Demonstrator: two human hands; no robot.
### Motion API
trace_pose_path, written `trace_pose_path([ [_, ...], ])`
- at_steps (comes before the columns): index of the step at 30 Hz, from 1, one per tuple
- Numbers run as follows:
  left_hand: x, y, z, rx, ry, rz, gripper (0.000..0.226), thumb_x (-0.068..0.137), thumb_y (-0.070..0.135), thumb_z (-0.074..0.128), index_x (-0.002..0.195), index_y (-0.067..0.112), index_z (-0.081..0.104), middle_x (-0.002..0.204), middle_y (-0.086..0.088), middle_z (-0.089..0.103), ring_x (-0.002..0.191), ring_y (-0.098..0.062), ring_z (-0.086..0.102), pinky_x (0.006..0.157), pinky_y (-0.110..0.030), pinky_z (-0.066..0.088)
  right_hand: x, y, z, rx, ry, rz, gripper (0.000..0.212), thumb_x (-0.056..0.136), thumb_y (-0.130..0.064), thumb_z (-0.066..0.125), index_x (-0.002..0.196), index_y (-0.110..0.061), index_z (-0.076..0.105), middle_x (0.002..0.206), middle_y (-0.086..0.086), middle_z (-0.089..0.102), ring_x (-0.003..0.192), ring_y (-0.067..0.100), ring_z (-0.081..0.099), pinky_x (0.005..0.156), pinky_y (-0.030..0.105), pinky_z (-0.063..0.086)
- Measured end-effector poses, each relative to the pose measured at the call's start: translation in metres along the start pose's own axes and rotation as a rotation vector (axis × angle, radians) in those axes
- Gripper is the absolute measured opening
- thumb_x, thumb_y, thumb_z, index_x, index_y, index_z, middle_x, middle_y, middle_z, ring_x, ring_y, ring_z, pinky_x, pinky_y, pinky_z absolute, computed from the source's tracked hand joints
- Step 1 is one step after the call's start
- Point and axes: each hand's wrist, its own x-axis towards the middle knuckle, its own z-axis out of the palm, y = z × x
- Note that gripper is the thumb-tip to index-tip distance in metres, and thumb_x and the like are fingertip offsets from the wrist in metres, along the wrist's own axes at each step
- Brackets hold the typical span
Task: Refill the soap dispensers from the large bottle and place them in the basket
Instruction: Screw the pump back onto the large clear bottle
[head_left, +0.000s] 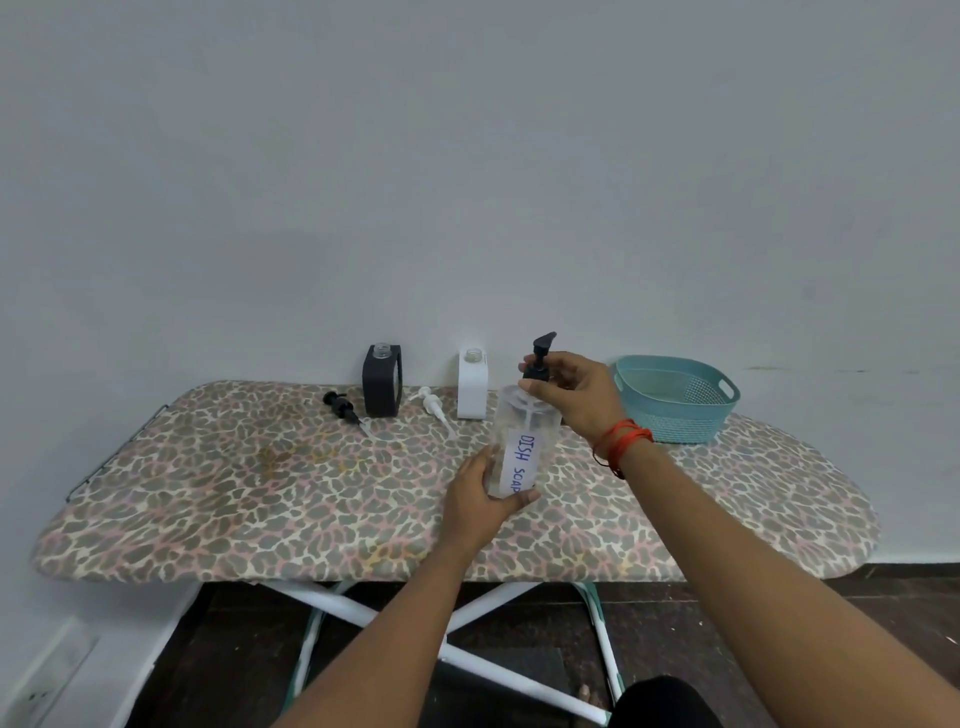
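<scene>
While I look down past my forearms, nearest are the white crossed legs (363, 608) of the ironing board (260, 509) over a dark floor. The board's cover is leopard print, with yellowish stains on its left half.

My left hand (480, 499) grips the base of the large bottle (522, 447), fingers round the left side, thumb across the front low down. The bottle is clear plastic, round, tilted slightly with its top toward the right. A white strip down its front carries blue handwritten capitals, "DISH SOAP", read top to bottom; my thumb partly covers the last letter. Can't tell the fill level, nor whether the base touches the board.

My right hand (571, 397) holds the bottle's neck, fingers curled round the collar of the black pump head (540, 358), nozzle sticking up above them. Red thread (623, 441) is wound on that wrist.

Behind, 2 loose pumps lie on the board: a black pump (343, 408) and a white pump (431, 402), tubes pointing toward me. Just beyond stand 2 square dispensers, necks open: black dispenser (383, 379) on the left, white dispenser (472, 384) on the right, no writing readable on either. The teal basket (675, 397) sits far right on the board, perforated walls, handle cut-outs. Plain grey wall (467, 156) behind everything.
</scene>
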Motion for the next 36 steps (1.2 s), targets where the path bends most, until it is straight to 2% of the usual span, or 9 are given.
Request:
trace_pose_path([
  [4,-0.002,0.004,-0.001,-0.018,-0.005,0.0,0.071,0.063,0.057,0.093,0.124,0.039,0.059,0.122,0.011,0.069,0.11,-0.007,0.066,0.09,-0.031,0.058,0.005,-0.002,0.022,-0.15,0.187,0.014,0.045,0.065,-0.03,0.093,0.085,-0.018,0.054,0.081,-0.007,0.059,0.072,0.015,0.055,0.071,0.025,0.052],
  [8,-0.002,0.004,-0.001,-0.032,-0.01,-0.004,0.077,0.059,0.066,0.09,0.125,0.04,0.058,0.123,0.01,0.069,0.11,-0.007,0.066,0.091,-0.036,0.06,0.005,-0.009,0.029,-0.228,0.215,-0.015,0.057,0.065,-0.038,0.092,0.102,-0.012,0.058,0.084,-0.005,0.06,0.068,0.006,0.054,0.06,0.008,0.043],
  [13,0.0,0.005,-0.002,-0.025,-0.014,-0.015,0.08,0.063,0.059,0.093,0.13,0.03,0.061,0.125,0.01,0.068,0.111,-0.007,0.066,0.09,-0.026,0.058,0.004,0.003,0.006,-0.11,0.069,-0.049,0.044,0.073,-0.033,0.087,0.113,-0.023,0.072,0.105,0.0,0.073,0.083,0.034,0.068,0.083,0.047,0.059],
  [18,-0.002,0.005,-0.002,-0.007,-0.014,-0.037,0.082,0.065,0.053,0.095,0.133,0.024,0.061,0.126,0.009,0.068,0.111,-0.004,0.065,0.088,-0.021,0.055,0.002,0.003,0.011,-0.082,0.054,-0.051,0.026,0.074,-0.024,0.086,0.098,-0.023,0.075,0.098,-0.001,0.076,0.09,0.036,0.07,0.087,0.053,0.057],
  [23,-0.003,0.004,0.0,0.045,-0.008,-0.053,0.091,0.06,0.067,0.09,0.135,0.026,0.059,0.127,0.009,0.069,0.113,-0.008,0.066,0.094,-0.037,0.058,0.001,-0.005,0.031,-0.213,0.26,-0.065,0.051,0.066,-0.031,0.093,0.079,-0.014,0.046,0.074,-0.005,0.054,0.063,0.007,0.047,0.061,0.017,0.04],
  [27,-0.003,0.005,-0.001,0.036,-0.012,-0.064,0.097,0.061,0.065,0.091,0.141,0.023,0.056,0.135,0.007,0.064,0.12,-0.009,0.062,0.1,-0.037,0.056,0.003,-0.008,0.028,-0.275,0.193,-0.055,0.054,0.063,-0.037,0.094,0.087,-0.011,0.054,0.082,-0.006,0.055,0.063,0.005,0.046,0.059,0.007,0.04],
  [30,-0.001,0.004,-0.002,0.029,-0.021,-0.065,0.095,0.06,0.065,0.091,0.138,0.023,0.058,0.134,0.007,0.066,0.119,-0.009,0.064,0.098,-0.036,0.057,0.004,-0.006,0.008,-0.139,-0.001,-0.035,0.04,0.076,-0.022,0.087,0.109,-0.01,0.069,0.105,0.0,0.071,0.08,0.02,0.067,0.082,0.023,0.057],
  [32,-0.002,0.006,-0.002,0.03,-0.025,-0.058,0.087,0.062,0.058,0.094,0.134,0.023,0.06,0.13,0.008,0.068,0.116,-0.009,0.065,0.094,-0.031,0.058,-0.001,-0.005,0.0,-0.047,-0.052,-0.042,0.034,0.083,-0.006,0.079,0.115,-0.004,0.07,0.111,0.007,0.073,0.101,0.023,0.07,0.096,0.038,0.055],
  [36,-0.003,0.008,-0.003,0.036,-0.011,-0.056,0.083,0.063,0.057,0.094,0.13,0.022,0.061,0.124,0.007,0.069,0.111,-0.009,0.066,0.092,-0.031,0.058,0.001,-0.001,0.01,-0.099,0.011,-0.062,0.024,0.079,-0.01,0.083,0.102,-0.008,0.073,0.098,0.003,0.075,0.092,0.037,0.068,0.089,0.044,0.058],
])
